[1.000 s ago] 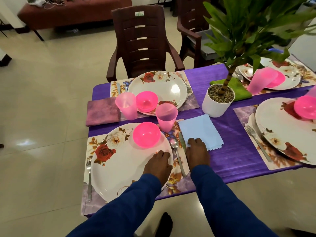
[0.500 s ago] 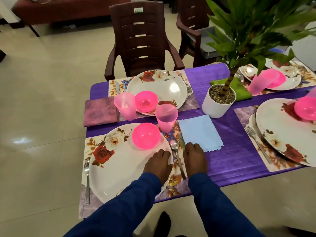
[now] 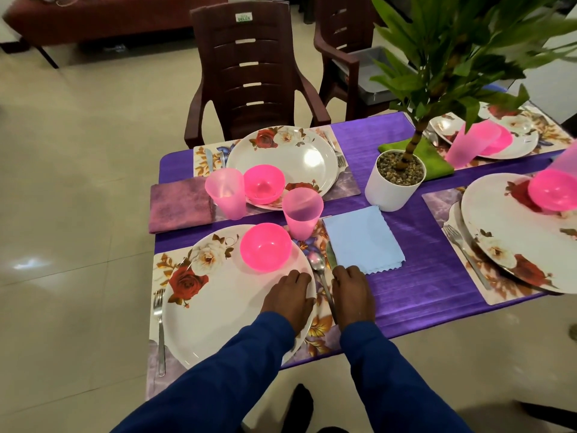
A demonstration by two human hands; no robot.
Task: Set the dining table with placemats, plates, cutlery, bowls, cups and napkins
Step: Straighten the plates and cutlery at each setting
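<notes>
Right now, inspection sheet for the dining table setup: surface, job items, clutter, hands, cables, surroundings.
Surface: table under a purple cloth, floral placemats at each setting.
Job's things: near plate carries a pink bowl; pink cup behind it; fork to its left, spoon and knife to its right; blue napkin beside the knife. Three more settings laid, with a purple napkin and a green napkin.
Clutter: potted plant mid-table.
Hands: left hand rests flat on the near plate's rim; right hand lies over the knife handle by the napkin's corner.
Cables: nothing seen on the table.
Surroundings: two brown chairs, tiled floor, bench behind.
</notes>
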